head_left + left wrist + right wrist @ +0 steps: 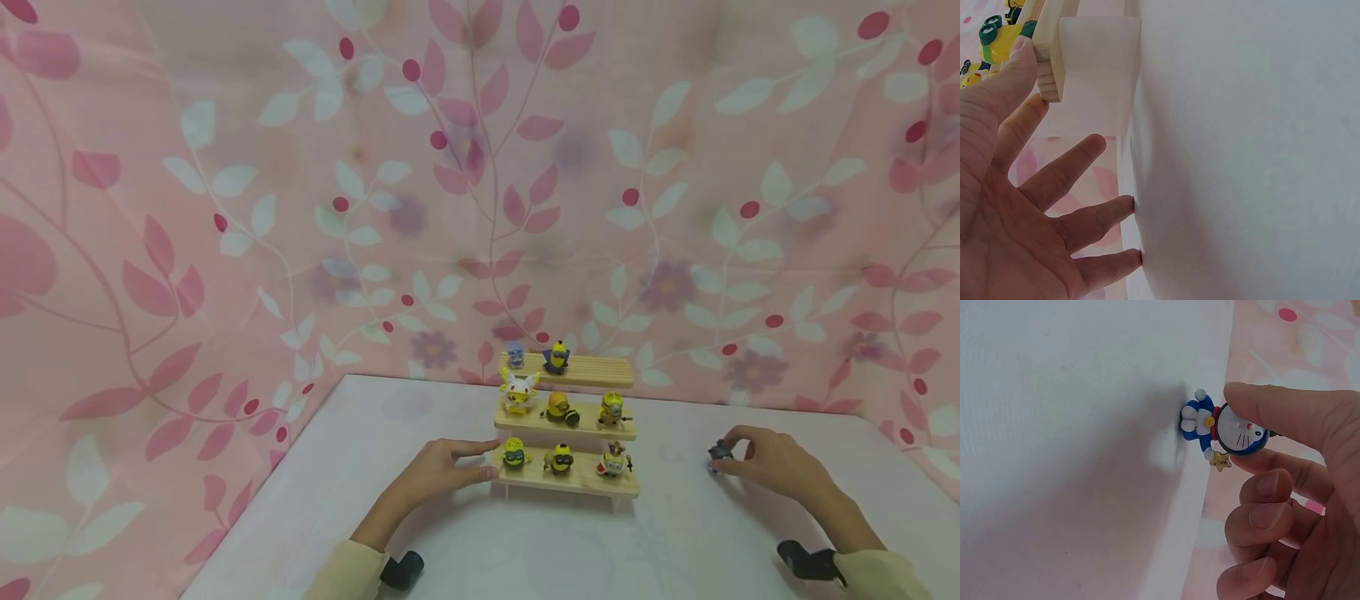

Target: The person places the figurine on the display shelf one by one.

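A small wooden tiered shelf [592,483] with three boards stands on the table. My left hand [435,475] holds the left end of its lowest board between thumb and index finger; the other fingers spread apart, as the left wrist view shows. Well to the right of the shelf, my right hand [776,462] pinches a Doraemon figurine [1197,422] by its head. The blue and white figurine has a red collar and a gold star by one hand. Its feet are at the tabletop; whether they touch it is hard to tell.
Several yellow Minion figurines [558,458] stand on the boards, along with a white-headed yellow figurine [517,393] and a small bluish figurine [514,356] on the top board. A floral pink curtain [420,167] hangs behind the white table [525,550].
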Tool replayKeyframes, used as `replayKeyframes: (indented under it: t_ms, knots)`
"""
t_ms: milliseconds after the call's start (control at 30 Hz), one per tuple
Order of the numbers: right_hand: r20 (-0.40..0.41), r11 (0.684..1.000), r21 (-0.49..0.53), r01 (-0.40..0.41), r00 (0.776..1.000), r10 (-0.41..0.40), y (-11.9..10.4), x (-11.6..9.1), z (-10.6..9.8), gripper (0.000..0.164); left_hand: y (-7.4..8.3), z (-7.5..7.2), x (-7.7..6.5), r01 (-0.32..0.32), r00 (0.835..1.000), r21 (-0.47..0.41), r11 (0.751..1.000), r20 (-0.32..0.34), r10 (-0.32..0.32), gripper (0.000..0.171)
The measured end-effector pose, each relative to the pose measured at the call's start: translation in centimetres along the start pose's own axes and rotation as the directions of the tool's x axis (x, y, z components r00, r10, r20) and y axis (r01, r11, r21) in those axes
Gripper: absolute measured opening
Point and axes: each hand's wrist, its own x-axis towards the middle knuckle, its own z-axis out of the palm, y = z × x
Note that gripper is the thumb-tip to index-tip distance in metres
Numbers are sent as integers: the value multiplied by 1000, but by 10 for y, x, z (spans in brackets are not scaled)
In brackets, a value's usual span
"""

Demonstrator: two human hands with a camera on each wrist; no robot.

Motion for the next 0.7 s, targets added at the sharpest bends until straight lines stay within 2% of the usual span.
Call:
replayKeyframes:
  t_ms: [333,700]
  knots:
    - [-10,1000,-9,16,1000,-16,-3,-5,-6,45,2,0,-1,15,1000,22,1000,-1,-15,50]
    - [-34,999,3,38,999,-38,-15,-12,-16,43,0,0,0,-3,1000,26,1000,-3,3,52]
